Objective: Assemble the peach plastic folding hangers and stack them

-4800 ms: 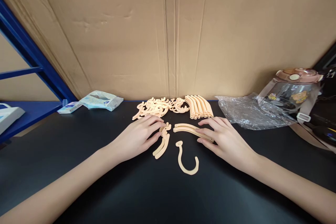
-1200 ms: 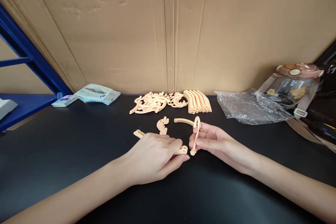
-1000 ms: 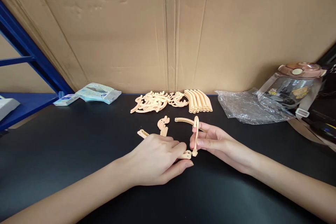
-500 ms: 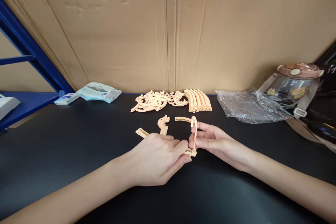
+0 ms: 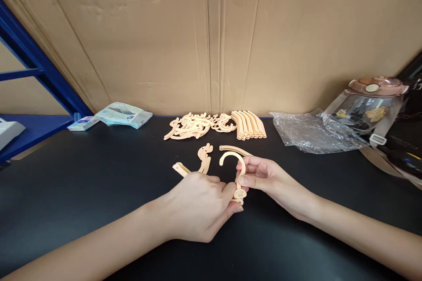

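Observation:
My right hand [image 5: 263, 180] pinches a cream-coloured hanger hook [image 5: 243, 164] between thumb and fingers. The hook stands upright, its curved top bending to the left and its round base low down. My left hand [image 5: 201, 206] is closed around a matching hanger arm [image 5: 180, 169]; one end sticks out past the back of the hand. At the fingertips a pale end shows just under the hook's base, and whether the two are joined I cannot tell. Beyond the left hand lies an animal-head-shaped piece [image 5: 205, 153]. Another hanger arm [image 5: 232, 148] rests behind the right hand.
At the back of the black table lie a heap of hooks and curved pieces [image 5: 193, 126] and a stack of hanger arms [image 5: 249, 125]. A clear plastic bag [image 5: 313, 131] and a strapped bottle [image 5: 372, 105] are right; a tissue pack [image 5: 123, 115] is left.
The hook has turned from edge-on to showing its full curve, opening leftward. Both hands have shifted slightly, the left one a little lower.

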### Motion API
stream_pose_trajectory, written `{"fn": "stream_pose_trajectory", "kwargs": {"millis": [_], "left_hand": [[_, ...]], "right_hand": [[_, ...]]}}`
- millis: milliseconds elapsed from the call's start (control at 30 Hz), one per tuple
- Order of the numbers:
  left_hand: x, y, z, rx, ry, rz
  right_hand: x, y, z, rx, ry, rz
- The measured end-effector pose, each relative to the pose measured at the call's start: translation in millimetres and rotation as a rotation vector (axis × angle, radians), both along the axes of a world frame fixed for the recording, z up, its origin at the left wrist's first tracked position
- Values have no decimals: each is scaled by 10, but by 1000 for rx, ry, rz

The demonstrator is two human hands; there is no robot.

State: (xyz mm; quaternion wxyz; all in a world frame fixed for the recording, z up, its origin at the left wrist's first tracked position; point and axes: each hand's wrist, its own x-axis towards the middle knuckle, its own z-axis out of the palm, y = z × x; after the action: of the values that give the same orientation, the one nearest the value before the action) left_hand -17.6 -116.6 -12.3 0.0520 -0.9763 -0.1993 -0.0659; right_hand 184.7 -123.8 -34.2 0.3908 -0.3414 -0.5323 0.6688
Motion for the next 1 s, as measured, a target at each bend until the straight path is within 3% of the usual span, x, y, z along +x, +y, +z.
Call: {"fn": "stream_pose_trajectory", "kwargs": {"millis": [367, 700, 1000], "left_hand": [[-36, 50, 16, -42, -50, 29], [-29, 55, 18, -45, -72, -25], [-18, 56, -71, 35, -81, 0]], "right_hand": [[45, 41, 55, 1, 6, 15], [79, 43, 13, -85, 112, 129], [46, 16, 29, 12, -6, 33]]}}
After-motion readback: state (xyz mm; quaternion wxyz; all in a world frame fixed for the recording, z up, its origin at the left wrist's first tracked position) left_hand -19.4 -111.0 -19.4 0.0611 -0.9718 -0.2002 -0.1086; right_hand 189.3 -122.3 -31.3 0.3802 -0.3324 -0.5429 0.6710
